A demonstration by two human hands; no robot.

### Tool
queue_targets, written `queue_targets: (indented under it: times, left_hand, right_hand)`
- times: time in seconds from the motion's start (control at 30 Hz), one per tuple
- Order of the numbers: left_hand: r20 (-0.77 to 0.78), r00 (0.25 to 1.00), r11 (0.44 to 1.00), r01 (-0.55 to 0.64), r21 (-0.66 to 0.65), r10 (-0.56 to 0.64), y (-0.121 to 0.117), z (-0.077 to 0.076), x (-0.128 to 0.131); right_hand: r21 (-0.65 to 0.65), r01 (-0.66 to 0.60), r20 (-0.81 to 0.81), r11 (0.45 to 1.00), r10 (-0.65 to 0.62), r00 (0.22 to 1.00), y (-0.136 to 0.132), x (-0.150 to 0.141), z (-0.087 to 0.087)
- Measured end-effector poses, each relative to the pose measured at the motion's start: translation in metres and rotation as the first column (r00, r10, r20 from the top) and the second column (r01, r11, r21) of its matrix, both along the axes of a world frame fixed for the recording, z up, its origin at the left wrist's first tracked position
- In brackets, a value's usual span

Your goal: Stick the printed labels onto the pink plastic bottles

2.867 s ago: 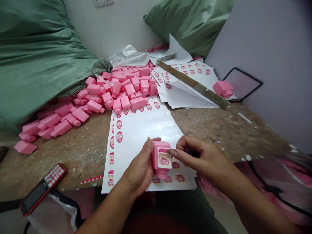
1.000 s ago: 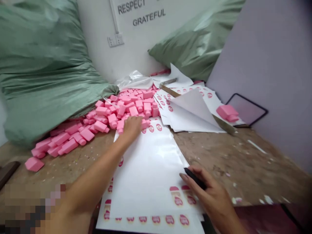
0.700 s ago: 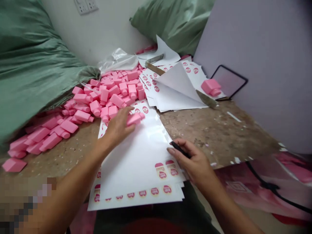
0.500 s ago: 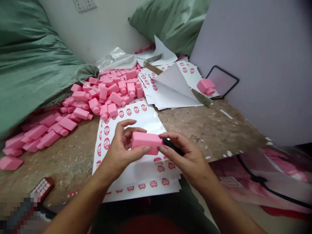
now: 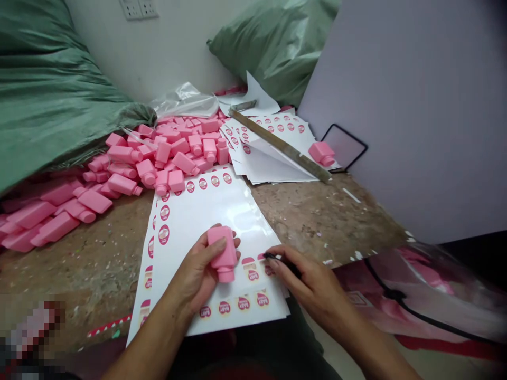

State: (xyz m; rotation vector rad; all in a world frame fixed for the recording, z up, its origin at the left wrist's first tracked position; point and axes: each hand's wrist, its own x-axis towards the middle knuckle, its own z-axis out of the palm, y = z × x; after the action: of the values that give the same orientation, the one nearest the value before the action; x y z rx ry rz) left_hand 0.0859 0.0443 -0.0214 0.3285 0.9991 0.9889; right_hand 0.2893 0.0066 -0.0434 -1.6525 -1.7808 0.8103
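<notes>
My left hand [image 5: 204,272] is closed around a small pink plastic bottle [image 5: 222,248], its thumb across the near face and its neck pointing down toward me. Beneath lies a stack of white sticker sheets [image 5: 206,216] with oval labels along the far and left sides and pink and yellow labels along the near edge. My right hand [image 5: 303,269] pinches a slim black tool [image 5: 291,265]; what kind it is I cannot tell. The tool's tip is at a label [image 5: 269,269] near the sheet's right edge.
A heap of pink bottles [image 5: 166,150] spreads across the table [image 5: 317,221], beside a green sack [image 5: 59,116]. Further back are more sticker sheets [image 5: 277,126] under a wooden bar [image 5: 281,145]. A single bottle [image 5: 322,153] stands at the right by a black wire frame [image 5: 366,148].
The bottle has turned from lying sideways to neck toward me, now in my left hand alone. My right hand has moved away from it, down to the labels. The view has shifted slightly.
</notes>
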Motion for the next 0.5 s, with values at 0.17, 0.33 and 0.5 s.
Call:
queue_targets:
  times: [0.17,0.33,0.5]
  left_hand:
    - [0.043,0.996,0.997,0.073,-0.006,-0.073,0.005,0.000,-0.005]
    - [0.070,0.991,0.993,0.117,-0.006,-0.116,0.005,0.001,-0.006]
    - [0.012,0.985,0.985,0.173,0.017,-0.173,0.008,0.000,-0.011]
  right_hand:
    - [0.158,-0.071,0.294,0.985,0.021,0.955,0.005,-0.013,-0.003]
    - [0.178,-0.161,0.381,0.971,0.082,0.921,0.009,-0.012,-0.001]
    - [0.186,-0.189,0.413,0.964,0.098,0.905,0.008,-0.014,0.002]
